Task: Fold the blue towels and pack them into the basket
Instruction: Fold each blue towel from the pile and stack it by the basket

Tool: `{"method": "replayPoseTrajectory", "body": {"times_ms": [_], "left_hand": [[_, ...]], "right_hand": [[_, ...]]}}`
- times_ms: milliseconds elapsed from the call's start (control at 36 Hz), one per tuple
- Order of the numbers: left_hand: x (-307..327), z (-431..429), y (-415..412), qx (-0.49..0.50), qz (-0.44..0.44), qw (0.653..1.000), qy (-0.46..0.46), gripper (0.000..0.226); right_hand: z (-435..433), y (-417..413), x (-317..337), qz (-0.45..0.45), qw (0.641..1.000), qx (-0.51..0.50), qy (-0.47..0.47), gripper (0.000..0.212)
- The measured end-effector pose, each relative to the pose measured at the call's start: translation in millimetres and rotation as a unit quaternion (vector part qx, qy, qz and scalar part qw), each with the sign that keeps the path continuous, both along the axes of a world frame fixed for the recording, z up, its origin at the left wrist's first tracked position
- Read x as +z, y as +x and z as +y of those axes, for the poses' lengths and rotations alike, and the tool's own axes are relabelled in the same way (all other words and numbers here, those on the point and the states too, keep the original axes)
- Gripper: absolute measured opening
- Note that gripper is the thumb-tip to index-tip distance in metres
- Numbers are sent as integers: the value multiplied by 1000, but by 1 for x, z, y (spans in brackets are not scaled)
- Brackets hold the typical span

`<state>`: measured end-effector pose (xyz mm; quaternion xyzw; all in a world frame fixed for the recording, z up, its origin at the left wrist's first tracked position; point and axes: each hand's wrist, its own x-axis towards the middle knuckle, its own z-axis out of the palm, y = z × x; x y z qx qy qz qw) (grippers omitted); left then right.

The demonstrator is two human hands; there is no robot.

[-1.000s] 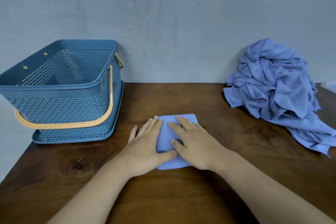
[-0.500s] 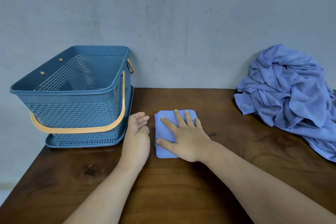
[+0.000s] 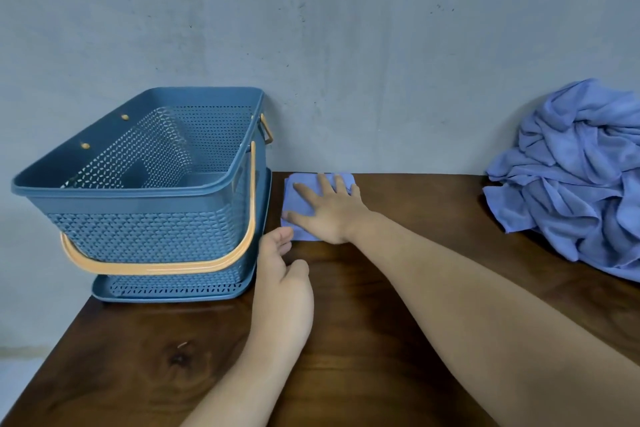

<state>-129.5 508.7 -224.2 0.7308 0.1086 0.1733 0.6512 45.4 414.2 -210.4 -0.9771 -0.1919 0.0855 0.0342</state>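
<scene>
A small folded blue towel [image 3: 300,196] lies flat at the far edge of the wooden table [image 3: 381,340], right beside the basket. My right hand [image 3: 327,210] presses on it with spread, straight fingers. My left hand [image 3: 282,279] rests just in front of the towel's near left corner, fingers loosely curled and holding nothing; its fingertips are at the towel's edge. The blue perforated basket [image 3: 145,184] with an orange handle [image 3: 166,265] stands on the left, and nothing shows inside it. A heap of unfolded blue towels [image 3: 581,177] lies at the far right.
A grey wall [image 3: 346,45] rises directly behind the table. The basket sits on a matching blue tray base [image 3: 173,291] near the table's left edge. Dark wood lies between the folded towel and the heap.
The folded towel has slid away from me and leftward under my right hand, up to the basket. My left hand came off the towel and now sits at its near corner.
</scene>
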Motion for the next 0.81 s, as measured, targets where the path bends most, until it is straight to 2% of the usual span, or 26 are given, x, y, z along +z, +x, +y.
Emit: {"method": "replayPoseTrajectory", "body": {"times_ms": [389, 806], "left_hand": [[-1, -1, 3, -6, -9, 1000, 10, 58], [1, -2, 0, -7, 14, 1000, 16, 58]], "right_hand": [[23, 40, 1, -16, 1000, 10, 11, 96], [26, 39, -5, -8, 1000, 9, -9, 98]]}}
